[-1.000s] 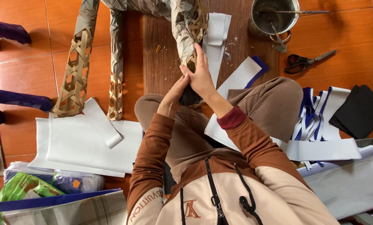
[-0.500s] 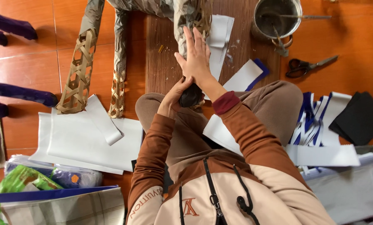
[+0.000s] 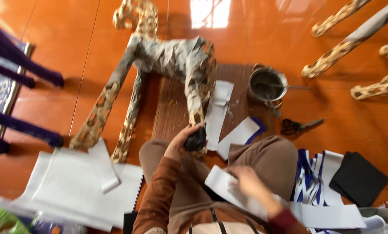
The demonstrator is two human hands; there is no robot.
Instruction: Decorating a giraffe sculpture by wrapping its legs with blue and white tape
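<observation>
A four-legged animal figure (image 3: 168, 60) of woven strips, partly covered in grey paper, stands on the orange floor and a brown board (image 3: 176, 108). My left hand (image 3: 181, 141) grips the dark foot of its near leg (image 3: 197, 139). My right hand (image 3: 250, 184), blurred, rests on a white paper strip (image 3: 222, 184) lying over my lap. My knees in brown trousers are on either side of the board's near end.
A metal pot (image 3: 267, 84) with grey paste sits right of the board, black scissors (image 3: 296, 126) beside it. White paper sheets (image 3: 72, 190) lie at left, white and blue strips (image 3: 319, 182) and a black square (image 3: 358, 177) at right. Purple legs (image 3: 16, 73) stand at far left, more woven legs (image 3: 354, 43) at top right.
The view has tilted up, showing the whole figure. My right hand has come down from the figure's leg to the paper on my lap. My left hand stays on the foot.
</observation>
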